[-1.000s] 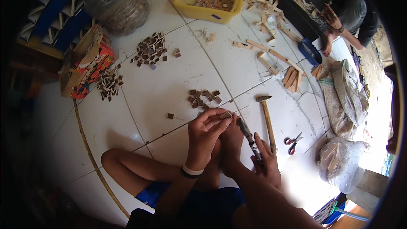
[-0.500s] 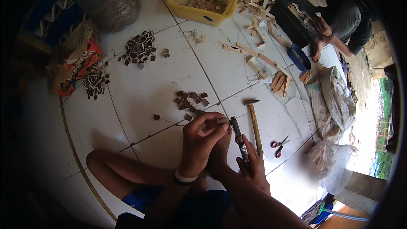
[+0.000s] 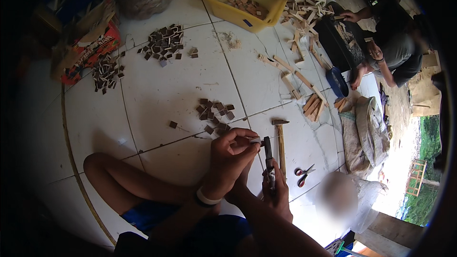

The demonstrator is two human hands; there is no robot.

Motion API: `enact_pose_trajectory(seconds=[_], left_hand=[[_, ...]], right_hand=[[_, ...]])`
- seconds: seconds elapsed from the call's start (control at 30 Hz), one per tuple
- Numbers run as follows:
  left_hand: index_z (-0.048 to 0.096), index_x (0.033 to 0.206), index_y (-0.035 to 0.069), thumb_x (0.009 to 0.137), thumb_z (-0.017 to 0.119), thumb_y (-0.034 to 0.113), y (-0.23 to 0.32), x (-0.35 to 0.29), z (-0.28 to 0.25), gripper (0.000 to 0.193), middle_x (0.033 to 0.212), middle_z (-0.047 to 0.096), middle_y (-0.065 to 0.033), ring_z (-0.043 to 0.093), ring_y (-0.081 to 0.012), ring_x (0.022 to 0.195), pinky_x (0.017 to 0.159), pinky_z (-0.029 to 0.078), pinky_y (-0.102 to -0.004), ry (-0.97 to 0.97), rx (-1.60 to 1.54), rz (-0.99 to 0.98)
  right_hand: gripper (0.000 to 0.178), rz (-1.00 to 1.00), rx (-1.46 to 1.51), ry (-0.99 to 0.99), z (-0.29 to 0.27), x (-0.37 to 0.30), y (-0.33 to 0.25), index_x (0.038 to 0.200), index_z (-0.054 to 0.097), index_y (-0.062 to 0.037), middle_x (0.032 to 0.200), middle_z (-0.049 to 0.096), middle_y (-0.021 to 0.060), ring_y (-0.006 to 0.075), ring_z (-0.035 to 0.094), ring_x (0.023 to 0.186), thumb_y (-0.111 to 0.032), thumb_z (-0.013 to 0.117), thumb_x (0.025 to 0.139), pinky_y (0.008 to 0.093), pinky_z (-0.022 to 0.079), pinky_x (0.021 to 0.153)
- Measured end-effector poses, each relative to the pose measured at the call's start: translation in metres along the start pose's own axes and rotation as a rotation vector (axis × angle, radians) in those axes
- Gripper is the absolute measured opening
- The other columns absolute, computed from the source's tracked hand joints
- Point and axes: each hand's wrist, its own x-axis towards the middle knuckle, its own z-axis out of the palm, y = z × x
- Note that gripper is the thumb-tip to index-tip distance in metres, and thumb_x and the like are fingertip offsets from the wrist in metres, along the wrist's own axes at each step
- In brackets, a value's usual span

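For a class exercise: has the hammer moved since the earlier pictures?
No, the hammer keeps the same place relative to the tile lines; only the view shifted.

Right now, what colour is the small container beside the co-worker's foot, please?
The small container is blue, best seen in the head view.

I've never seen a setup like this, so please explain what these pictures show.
There is no machine: just a person's two bare hands. Every picture comes from a wide fisheye camera on their head, looking down. The left hand pinches a small flat greyish piece; the right hand holds a slim dark hand tool, its tip beside that piece. On the white tiled floor are loose dark brown square pieces, a wooden-handled hammer with a metal head, red-handled scissors and a yellow rectangular plastic tub with small pieces inside. Another person sits at upper right.
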Motion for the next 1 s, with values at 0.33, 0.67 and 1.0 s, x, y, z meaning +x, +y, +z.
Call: enact_pose_trajectory(seconds=[0.33,0.67,1.0], left_hand=[[0.068,0.127,-0.009,0.09,0.072,-0.017,-0.036,0.017,-0.021,0.038,0.131,0.069,-0.0201,0.068,-0.0304,0.126,0.111,0.057,-0.0412,-0.069,0.003,0.408],[0.066,0.128,-0.01,0.092,0.069,-0.017,-0.004,0.024,-0.042,0.037,0.129,0.07,-0.0221,0.068,-0.0289,0.125,0.109,0.057,-0.0386,0.062,0.064,0.56],[0.067,0.126,-0.009,0.092,0.071,-0.014,0.019,0.022,-0.053,0.035,0.126,0.072,-0.0234,0.07,-0.0326,0.123,0.108,0.057,-0.0416,0.083,0.073,0.582]], right_hand=[[0.076,0.126,0.577,-0.316,-0.007,0.009,-0.014,0.171,0.021,-0.0084,0.117,0.059,0.0078,0.0151,0.058,0.102,0.007,0.054,0.103,0.0278,0.048,0.091],[0.084,-0.215,0.3,-0.444,0.0,0.048,-0.016,0.171,0.016,-0.0065,0.124,0.058,0.0099,0.0176,0.058,0.107,0.008,0.06,0.101,0.031,0.05,0.093],[0.083,-0.19,0.362,-0.479,0.004,0.053,-0.048,0.17,0.014,-0.0032,0.138,0.057,0.0111,0.0214,0.056,0.127,0.006,0.06,0.102,0.0345,0.043,0.111]])
